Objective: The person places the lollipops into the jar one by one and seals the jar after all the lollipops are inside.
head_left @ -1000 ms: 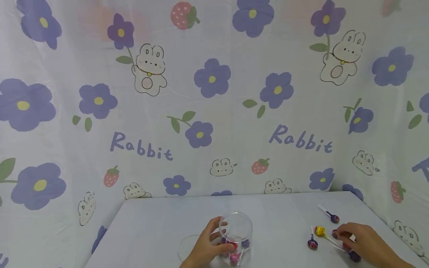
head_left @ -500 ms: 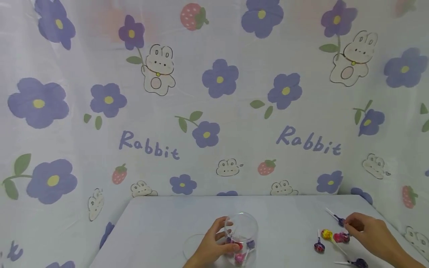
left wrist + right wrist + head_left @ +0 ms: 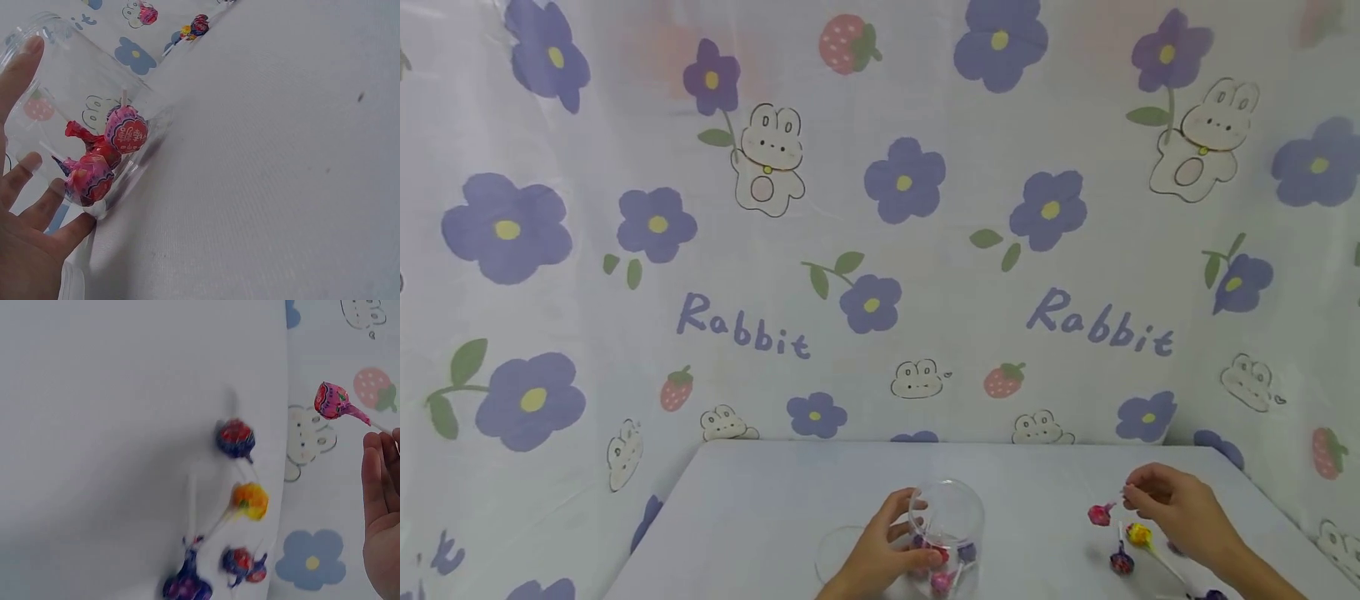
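Observation:
My left hand point(image 3: 880, 550) grips a clear round jar point(image 3: 957, 510), its fingers and thumb spread around the wall. Inside, at the jar's bottom, lie several wrapped lollipops, among them a pink one point(image 3: 127, 130) and a red one point(image 3: 103, 150). On the right, my right hand point(image 3: 1183, 508) pinches the white stick of another pink lollipop point(image 3: 1100, 515). Its wrapped head points left, raised over the table in the right wrist view. Below this hand lie a yellow lollipop point(image 3: 1138, 535) and a dark purple-red one point(image 3: 1122, 563).
A clear round lid point(image 3: 831, 550) lies on the white table point(image 3: 775, 492), left of the jar and partly behind my left hand. Another dark purple lollipop point(image 3: 187, 589) lies near the yellow one. A patterned curtain point(image 3: 850, 358) hangs behind the table.
My right hand has picked up the pink lollipop from the group on the table and carried it left. The left hand keeps its grip on the jar. The head view has shifted slightly.

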The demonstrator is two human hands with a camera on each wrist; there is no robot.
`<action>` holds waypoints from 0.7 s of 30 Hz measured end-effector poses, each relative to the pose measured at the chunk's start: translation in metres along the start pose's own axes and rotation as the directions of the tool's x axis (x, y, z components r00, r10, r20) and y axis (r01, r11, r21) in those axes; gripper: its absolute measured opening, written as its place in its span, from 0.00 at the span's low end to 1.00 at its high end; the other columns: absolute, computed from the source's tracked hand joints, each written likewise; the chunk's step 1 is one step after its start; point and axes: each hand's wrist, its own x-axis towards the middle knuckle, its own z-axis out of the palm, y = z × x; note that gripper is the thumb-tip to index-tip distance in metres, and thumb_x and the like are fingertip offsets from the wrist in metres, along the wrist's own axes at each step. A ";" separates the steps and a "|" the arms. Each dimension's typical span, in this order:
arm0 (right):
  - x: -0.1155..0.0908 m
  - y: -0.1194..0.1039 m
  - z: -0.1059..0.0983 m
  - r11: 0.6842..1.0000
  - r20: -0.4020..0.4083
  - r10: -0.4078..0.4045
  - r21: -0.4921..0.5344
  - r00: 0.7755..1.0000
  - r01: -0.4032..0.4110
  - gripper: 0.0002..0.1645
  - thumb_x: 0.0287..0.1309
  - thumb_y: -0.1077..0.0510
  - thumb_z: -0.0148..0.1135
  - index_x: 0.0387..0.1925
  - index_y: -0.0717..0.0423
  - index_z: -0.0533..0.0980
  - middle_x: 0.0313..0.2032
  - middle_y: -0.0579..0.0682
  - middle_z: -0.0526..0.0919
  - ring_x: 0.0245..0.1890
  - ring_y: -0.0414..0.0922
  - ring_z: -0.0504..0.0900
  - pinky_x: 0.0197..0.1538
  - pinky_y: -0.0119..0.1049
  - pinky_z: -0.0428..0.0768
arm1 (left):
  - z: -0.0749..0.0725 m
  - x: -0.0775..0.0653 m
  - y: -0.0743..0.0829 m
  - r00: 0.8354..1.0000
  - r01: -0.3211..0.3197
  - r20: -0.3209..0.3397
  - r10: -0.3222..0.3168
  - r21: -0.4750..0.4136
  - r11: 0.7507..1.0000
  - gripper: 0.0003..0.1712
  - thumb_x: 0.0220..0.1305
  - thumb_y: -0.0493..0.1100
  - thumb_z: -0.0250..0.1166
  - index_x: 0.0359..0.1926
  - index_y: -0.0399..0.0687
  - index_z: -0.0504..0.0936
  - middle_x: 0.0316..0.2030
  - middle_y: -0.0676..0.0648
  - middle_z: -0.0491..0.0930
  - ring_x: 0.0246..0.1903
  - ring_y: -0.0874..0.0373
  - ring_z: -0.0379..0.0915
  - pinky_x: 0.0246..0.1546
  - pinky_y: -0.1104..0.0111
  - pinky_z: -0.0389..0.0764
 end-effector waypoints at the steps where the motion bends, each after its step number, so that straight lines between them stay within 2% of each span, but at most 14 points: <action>1: 0.001 -0.004 0.003 1.000 0.001 -0.006 0.011 1.000 0.006 0.07 0.71 0.64 0.63 0.44 0.66 0.78 0.37 0.53 0.87 0.35 0.48 0.87 0.38 0.34 0.88 | 0.001 0.000 0.000 1.000 -0.001 0.002 0.001 0.000 1.000 0.46 0.59 0.48 0.80 0.74 0.55 0.65 0.67 0.43 0.71 0.65 0.38 0.70 0.64 0.45 0.74; 7: 0.010 -0.029 0.019 0.995 0.006 -0.070 0.072 0.998 0.070 0.08 0.70 0.62 0.65 0.43 0.64 0.78 0.37 0.51 0.87 0.36 0.45 0.87 0.41 0.33 0.87 | 0.004 0.000 0.002 1.000 0.003 -0.003 -0.003 0.014 1.000 0.47 0.59 0.50 0.79 0.74 0.54 0.65 0.67 0.44 0.70 0.66 0.36 0.69 0.63 0.44 0.74; 12: 0.018 -0.050 0.031 0.986 0.014 -0.115 0.120 0.993 0.112 0.07 0.70 0.62 0.66 0.43 0.63 0.79 0.36 0.51 0.87 0.35 0.44 0.87 0.41 0.31 0.87 | 0.002 0.000 0.002 1.000 -0.014 0.006 0.014 0.009 1.000 0.47 0.59 0.49 0.79 0.74 0.51 0.65 0.67 0.44 0.70 0.65 0.36 0.70 0.63 0.45 0.74; 16: 0.023 -0.062 0.039 0.977 0.009 -0.150 0.154 0.989 0.147 0.05 0.70 0.62 0.66 0.42 0.62 0.79 0.36 0.52 0.87 0.35 0.44 0.87 0.41 0.30 0.86 | 0.001 0.000 0.002 0.999 -0.034 0.012 0.034 0.004 0.999 0.46 0.59 0.49 0.79 0.74 0.54 0.66 0.67 0.44 0.70 0.65 0.37 0.71 0.63 0.46 0.75; 21: 0.026 -0.077 0.048 0.968 0.022 -0.151 0.204 0.988 0.143 0.06 0.70 0.61 0.66 0.42 0.62 0.79 0.36 0.51 0.87 0.36 0.45 0.86 0.42 0.30 0.85 | 0.001 0.000 0.001 0.999 -0.045 0.014 0.045 0.009 0.999 0.46 0.59 0.49 0.80 0.74 0.55 0.66 0.66 0.45 0.71 0.65 0.37 0.70 0.63 0.45 0.75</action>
